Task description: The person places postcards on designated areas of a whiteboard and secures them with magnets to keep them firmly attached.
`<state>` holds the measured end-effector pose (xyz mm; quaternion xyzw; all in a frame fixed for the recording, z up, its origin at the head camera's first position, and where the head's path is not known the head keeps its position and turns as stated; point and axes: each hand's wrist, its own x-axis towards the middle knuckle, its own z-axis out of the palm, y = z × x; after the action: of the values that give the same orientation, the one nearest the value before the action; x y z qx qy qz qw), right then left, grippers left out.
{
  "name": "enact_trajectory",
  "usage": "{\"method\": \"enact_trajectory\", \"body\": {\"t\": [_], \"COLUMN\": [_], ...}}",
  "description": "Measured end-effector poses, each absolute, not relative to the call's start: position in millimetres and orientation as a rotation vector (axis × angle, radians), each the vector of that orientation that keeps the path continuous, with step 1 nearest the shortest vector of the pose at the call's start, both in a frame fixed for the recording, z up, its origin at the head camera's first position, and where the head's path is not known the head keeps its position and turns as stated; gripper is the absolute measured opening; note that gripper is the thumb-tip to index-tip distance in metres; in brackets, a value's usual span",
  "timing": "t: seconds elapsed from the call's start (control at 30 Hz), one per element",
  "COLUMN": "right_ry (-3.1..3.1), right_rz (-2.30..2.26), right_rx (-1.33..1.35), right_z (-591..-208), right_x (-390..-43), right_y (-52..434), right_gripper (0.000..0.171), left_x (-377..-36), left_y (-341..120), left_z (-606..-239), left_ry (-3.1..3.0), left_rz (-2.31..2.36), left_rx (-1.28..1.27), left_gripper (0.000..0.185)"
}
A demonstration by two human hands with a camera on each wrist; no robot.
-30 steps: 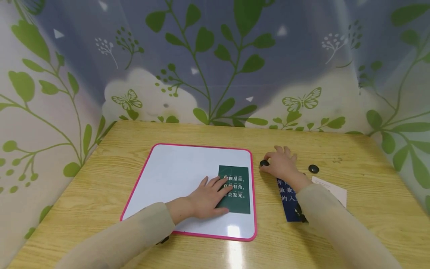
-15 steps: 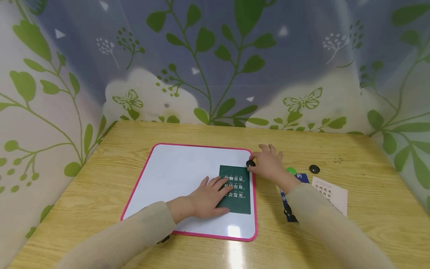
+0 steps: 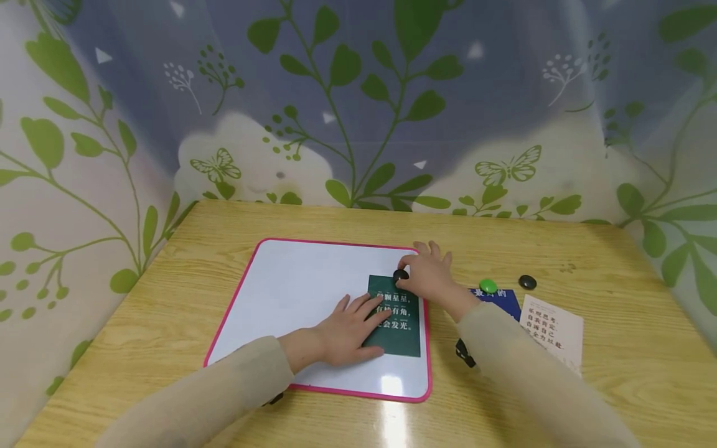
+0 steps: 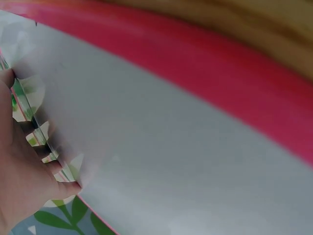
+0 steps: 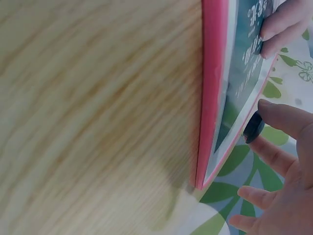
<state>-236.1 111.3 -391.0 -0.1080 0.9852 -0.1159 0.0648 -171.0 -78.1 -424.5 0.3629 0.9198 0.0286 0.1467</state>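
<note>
A white board with a pink rim (image 3: 235,298) lies flat on the wooden desk (image 3: 616,348), and everything here is easiest to place from that board. On the board's right part lies a green card (image 3: 400,330) with white writing, its long side running away from the person. The left hand (image 3: 350,330) rests flat on the card's left side, fingers straight and a little spread, pressing it down. The right hand (image 3: 428,277) is just at the card's far edge, and it is the hand nearest that edge. Its thumb and first finger pinch a small round black magnet (image 3: 401,274), which sits right over the top edge of the card, near the board's far right corner; whether it touches the card yet I cannot tell. Off the board to the right, on the desk, lie a green magnet (image 3: 488,286), another black magnet (image 3: 525,282), a blue card (image 3: 498,298) and a white card (image 3: 551,330).
</note>
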Motion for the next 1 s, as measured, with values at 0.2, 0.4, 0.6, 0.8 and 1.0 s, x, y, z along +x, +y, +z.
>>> {"method": "enact_trajectory", "body": {"t": [0.2, 0.4, 0.6, 0.8, 1.0], "right_ry": [2.968, 2.963, 2.953, 2.943, 2.935], "right_rz": [-0.368, -0.366, -0.379, -0.386, -0.397], "right_rx": [-0.33, -0.349, -0.372, -0.365, -0.366], "right_z": [-394.3, -399.0, -401.7, -402.7, -404.2], "right_x": [-237.1, -238.9, -239.9, -240.5, -240.0], "right_y": [107.0, 104.1, 102.9, 103.3, 104.2], "right_gripper": [0.03, 0.03, 0.028, 0.029, 0.03], "left_x": [-171.9, -171.6, -171.4, -171.4, -171.3], "left_y": [-78.2, -78.4, -78.9, -78.7, -78.8], "left_z": [-426.2, -425.5, -425.9, -425.9, -426.4], "left_ry": [2.65, 2.646, 2.65, 2.658, 2.651], "left_rz": [0.073, 0.073, 0.07, 0.056, 0.054], "left_rx": [1.063, 1.063, 1.068, 1.075, 1.059], "left_gripper": [0.068, 0.069, 0.068, 0.068, 0.068]}}
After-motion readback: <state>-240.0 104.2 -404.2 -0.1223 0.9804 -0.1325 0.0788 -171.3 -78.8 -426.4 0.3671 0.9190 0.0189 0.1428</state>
